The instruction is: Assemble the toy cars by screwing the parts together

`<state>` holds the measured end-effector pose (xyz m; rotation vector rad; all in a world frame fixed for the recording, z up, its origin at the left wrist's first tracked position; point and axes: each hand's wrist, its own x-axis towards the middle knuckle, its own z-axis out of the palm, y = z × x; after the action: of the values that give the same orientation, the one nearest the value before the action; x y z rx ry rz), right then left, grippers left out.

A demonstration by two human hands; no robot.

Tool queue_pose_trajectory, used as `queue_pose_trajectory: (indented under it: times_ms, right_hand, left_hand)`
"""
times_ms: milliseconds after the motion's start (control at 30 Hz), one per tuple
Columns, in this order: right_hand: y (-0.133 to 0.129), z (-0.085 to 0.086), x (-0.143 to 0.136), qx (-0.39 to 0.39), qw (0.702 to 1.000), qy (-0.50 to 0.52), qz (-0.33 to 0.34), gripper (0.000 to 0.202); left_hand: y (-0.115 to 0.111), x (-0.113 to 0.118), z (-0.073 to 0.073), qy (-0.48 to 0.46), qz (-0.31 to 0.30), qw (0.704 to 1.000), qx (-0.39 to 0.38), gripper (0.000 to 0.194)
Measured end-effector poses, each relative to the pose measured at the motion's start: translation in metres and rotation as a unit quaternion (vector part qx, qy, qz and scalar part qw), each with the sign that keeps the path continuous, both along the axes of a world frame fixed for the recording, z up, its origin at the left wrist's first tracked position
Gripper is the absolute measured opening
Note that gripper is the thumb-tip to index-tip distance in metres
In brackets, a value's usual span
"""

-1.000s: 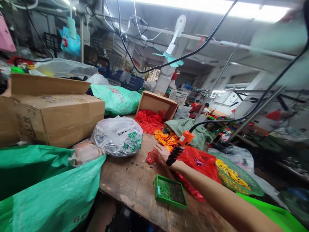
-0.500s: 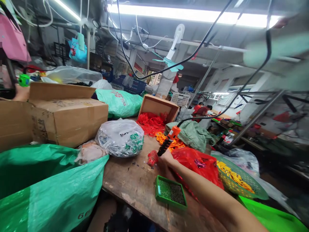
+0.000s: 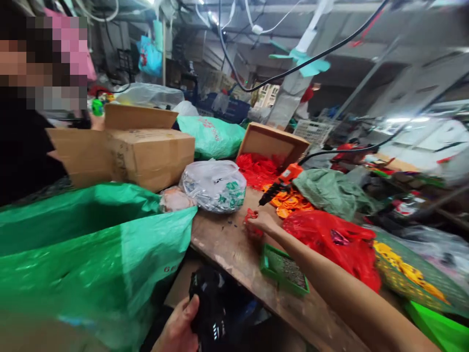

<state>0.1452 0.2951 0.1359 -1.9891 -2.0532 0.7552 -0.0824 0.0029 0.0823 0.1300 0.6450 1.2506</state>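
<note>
At the bottom centre, my left hand [image 3: 179,322] has its thumb against a dark black object [image 3: 208,303] and grips its edge. My right hand [image 3: 266,220] reaches in from the right, its fingers closed on a small red piece [image 3: 251,215] above the wooden table [image 3: 223,244]. Just above that hand is the tip of a black and orange power screwdriver [image 3: 281,183], which has a cable at its orange end. Beside my right forearm sits a green tray [image 3: 271,276] of small dark parts.
A green sack [image 3: 88,249] gapes at the left, near a cardboard box [image 3: 157,156] and a filled plastic bag [image 3: 216,188]. Red [image 3: 330,234] and orange [image 3: 289,201] items lie right of centre, beside a green basket [image 3: 395,274]. Another person [image 3: 25,146] is at far left.
The view has shifted left and down. My left hand has come into view at the black object. My right hand has moved from beside the tool's tip onto the red piece.
</note>
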Motion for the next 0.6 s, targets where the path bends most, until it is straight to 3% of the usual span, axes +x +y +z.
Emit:
queue_pose_trajectory:
  times_ms: [167, 267, 333, 433, 500, 600]
  right_hand:
    - [-0.030, 0.008, -0.011, 0.025, 1.000, -0.001, 0.014, 0.029]
    - [-0.064, 0.023, -0.019, 0.072, 0.997, 0.017, 0.024, 0.024]
    - [-0.099, 0.034, -0.023, 0.105, 0.993, 0.040, 0.038, 0.028]
    - [-0.165, 0.044, -0.029, 0.122, 0.986, 0.094, 0.059, 0.053]
    - [-0.208, 0.042, -0.033, 0.093, 0.976, 0.184, 0.070, 0.061]
    - [-0.254, 0.025, -0.043, 0.105, 0.963, 0.234, 0.080, 0.063]
  left_hand:
    - [0.000, 0.002, -0.003, 0.012, -0.002, 0.999, 0.033, 0.039]
    - [0.001, 0.000, 0.002, 0.022, -0.001, 0.998, 0.056, 0.036]
    - [0.002, -0.002, 0.005, 0.023, -0.002, 0.998, 0.057, 0.038]
    - [0.002, -0.004, 0.006, 0.026, -0.005, 0.998, 0.056, 0.039]
    - [0.001, -0.002, 0.008, 0.026, -0.011, 0.998, 0.058, 0.039]
    - [0.001, 0.004, 0.010, 0.052, -0.023, 0.995, 0.077, 0.044]
